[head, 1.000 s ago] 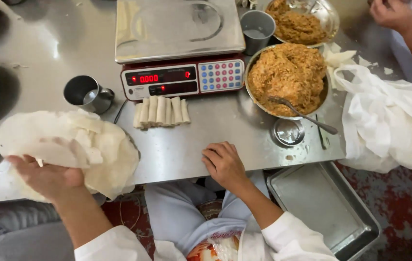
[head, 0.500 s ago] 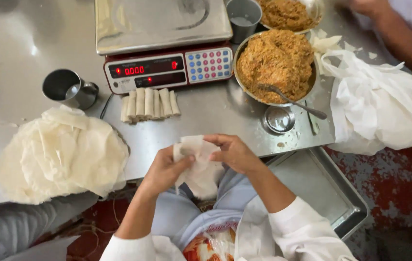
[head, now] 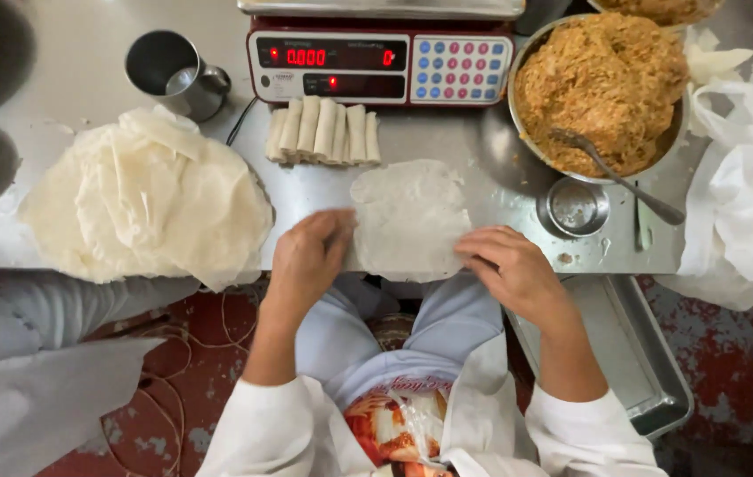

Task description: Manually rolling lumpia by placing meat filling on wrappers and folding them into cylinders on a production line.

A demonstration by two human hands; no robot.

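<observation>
Two hands, left hand and right hand, lie palm-down, apparently unclenched, touching the flat wrapper's edges.

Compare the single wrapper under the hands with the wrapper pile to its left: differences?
The single wrapper lies flat, one thin sheet; the wrapper pile is many crumpled layers, bulkier and wider. The left hand and right hand touch the single wrapper's edges; nothing touches the pile. Both are pale and overhang the steel table edge.

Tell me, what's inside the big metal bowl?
The big metal bowl holds a heap of brownish shredded filling with a spoon stuck in it. The bowl's bottom is covered.
</observation>
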